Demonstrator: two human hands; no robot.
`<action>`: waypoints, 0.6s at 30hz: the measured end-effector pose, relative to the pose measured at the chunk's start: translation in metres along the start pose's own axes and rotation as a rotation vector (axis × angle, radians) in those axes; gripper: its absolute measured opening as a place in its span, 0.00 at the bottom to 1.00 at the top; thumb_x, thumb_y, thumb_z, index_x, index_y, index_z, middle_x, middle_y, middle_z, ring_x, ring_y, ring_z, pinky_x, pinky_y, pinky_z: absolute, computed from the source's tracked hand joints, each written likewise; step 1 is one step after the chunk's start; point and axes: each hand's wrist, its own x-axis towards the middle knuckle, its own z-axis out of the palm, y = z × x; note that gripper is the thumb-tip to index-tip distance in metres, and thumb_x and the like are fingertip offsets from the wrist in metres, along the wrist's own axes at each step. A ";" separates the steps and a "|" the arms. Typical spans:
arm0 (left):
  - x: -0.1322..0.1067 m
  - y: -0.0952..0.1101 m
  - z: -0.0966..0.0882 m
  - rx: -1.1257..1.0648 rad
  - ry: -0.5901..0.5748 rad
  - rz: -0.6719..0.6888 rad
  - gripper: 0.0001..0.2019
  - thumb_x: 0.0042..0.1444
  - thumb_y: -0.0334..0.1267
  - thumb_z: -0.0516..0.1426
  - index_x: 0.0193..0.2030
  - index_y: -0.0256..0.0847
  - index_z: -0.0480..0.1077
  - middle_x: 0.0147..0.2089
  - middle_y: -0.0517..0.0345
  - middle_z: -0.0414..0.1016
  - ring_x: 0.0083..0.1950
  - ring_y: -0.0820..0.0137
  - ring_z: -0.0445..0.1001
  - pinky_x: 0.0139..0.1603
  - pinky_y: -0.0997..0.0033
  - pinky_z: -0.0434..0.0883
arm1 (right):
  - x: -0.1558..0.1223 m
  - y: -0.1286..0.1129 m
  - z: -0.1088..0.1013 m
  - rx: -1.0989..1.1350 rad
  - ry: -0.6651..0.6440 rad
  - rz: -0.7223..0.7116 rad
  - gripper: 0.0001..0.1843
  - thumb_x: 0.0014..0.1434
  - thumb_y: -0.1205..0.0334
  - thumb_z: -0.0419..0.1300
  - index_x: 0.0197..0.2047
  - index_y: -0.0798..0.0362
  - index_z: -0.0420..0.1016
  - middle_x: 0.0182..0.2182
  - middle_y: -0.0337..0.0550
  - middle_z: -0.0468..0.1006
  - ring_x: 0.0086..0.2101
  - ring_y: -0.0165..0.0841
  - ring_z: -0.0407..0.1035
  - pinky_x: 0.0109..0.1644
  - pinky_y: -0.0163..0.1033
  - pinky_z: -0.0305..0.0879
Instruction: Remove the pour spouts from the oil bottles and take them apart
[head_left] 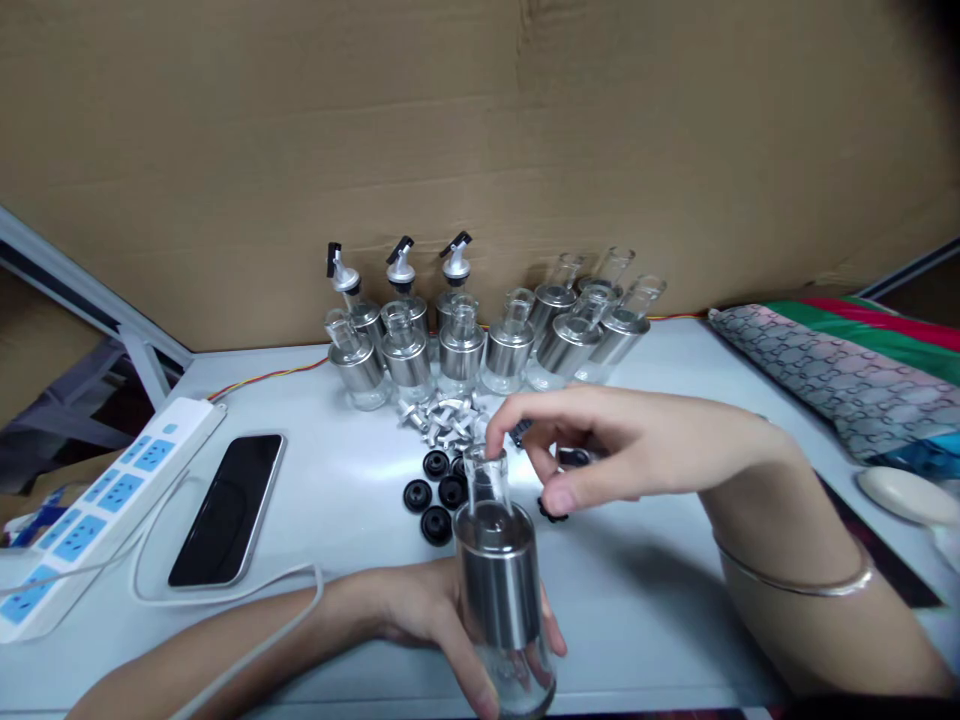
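My left hand (442, 625) is wrapped round a glass bottle with a steel sleeve (501, 590), held upright near the table's front edge. My right hand (600, 445) hovers just above and right of the bottle's open neck, fingers curled with the forefinger tip at the rim; whether it holds a small part I cannot make out. Several black rubber stoppers (435, 493) lie just behind the bottle. A heap of small silver pourer parts (446, 418) lies behind them.
Rows of similar bottles (510, 340) stand at the back, three with spouts (400, 265) fitted. A phone (229, 507) and a white power strip (105, 500) with cable lie at the left. Folded patterned cloth (840, 365) and a mouse (900, 493) are at the right. A cardboard wall stands behind.
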 end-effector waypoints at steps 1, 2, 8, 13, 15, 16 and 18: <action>0.000 0.001 0.000 -0.004 -0.001 -0.005 0.40 0.19 0.38 0.75 0.46 0.40 0.71 0.40 0.56 0.72 0.41 0.65 0.72 0.55 0.48 0.64 | 0.001 0.000 0.001 -0.083 -0.041 -0.023 0.13 0.57 0.58 0.61 0.46 0.51 0.73 0.24 0.35 0.71 0.23 0.25 0.63 0.23 0.29 0.58; 0.000 0.001 0.001 -0.006 -0.001 -0.013 0.39 0.19 0.38 0.75 0.46 0.40 0.71 0.40 0.56 0.72 0.41 0.65 0.72 0.56 0.48 0.64 | 0.003 0.001 0.004 -0.148 -0.068 -0.050 0.12 0.57 0.59 0.62 0.44 0.52 0.74 0.25 0.35 0.73 0.25 0.26 0.64 0.25 0.29 0.59; -0.003 0.002 0.002 0.046 0.043 -0.019 0.42 0.20 0.35 0.75 0.50 0.39 0.70 0.40 0.56 0.73 0.42 0.65 0.71 0.54 0.53 0.66 | 0.019 0.003 0.018 -0.257 -0.090 -0.155 0.10 0.57 0.60 0.62 0.27 0.55 0.71 0.18 0.31 0.64 0.20 0.22 0.56 0.21 0.28 0.52; 0.000 0.001 0.007 -0.103 0.118 -0.005 0.36 0.29 0.34 0.74 0.50 0.39 0.69 0.40 0.58 0.72 0.38 0.72 0.71 0.48 0.64 0.66 | -0.001 -0.012 0.005 -0.241 0.060 -0.244 0.16 0.60 0.57 0.58 0.22 0.54 0.69 0.17 0.31 0.65 0.19 0.22 0.58 0.23 0.29 0.52; 0.003 -0.003 0.006 -0.167 0.065 -0.007 0.37 0.30 0.30 0.73 0.51 0.42 0.66 0.44 0.58 0.71 0.39 0.73 0.73 0.44 0.66 0.66 | -0.016 -0.017 -0.004 -0.238 0.310 -0.247 0.18 0.60 0.57 0.57 0.20 0.54 0.67 0.17 0.32 0.65 0.19 0.21 0.58 0.23 0.31 0.52; 0.004 -0.005 0.005 -0.188 0.046 0.005 0.38 0.31 0.27 0.73 0.51 0.44 0.65 0.46 0.58 0.70 0.40 0.72 0.74 0.44 0.67 0.66 | -0.023 -0.019 -0.008 -0.236 0.468 -0.231 0.18 0.60 0.58 0.56 0.20 0.54 0.66 0.16 0.31 0.64 0.19 0.21 0.58 0.24 0.32 0.52; 0.005 -0.009 0.003 -0.231 0.037 0.055 0.37 0.35 0.26 0.71 0.52 0.46 0.63 0.48 0.56 0.69 0.41 0.71 0.76 0.44 0.67 0.67 | -0.033 -0.018 -0.016 -0.253 0.733 -0.223 0.17 0.60 0.58 0.56 0.20 0.54 0.65 0.16 0.31 0.64 0.20 0.21 0.58 0.25 0.36 0.51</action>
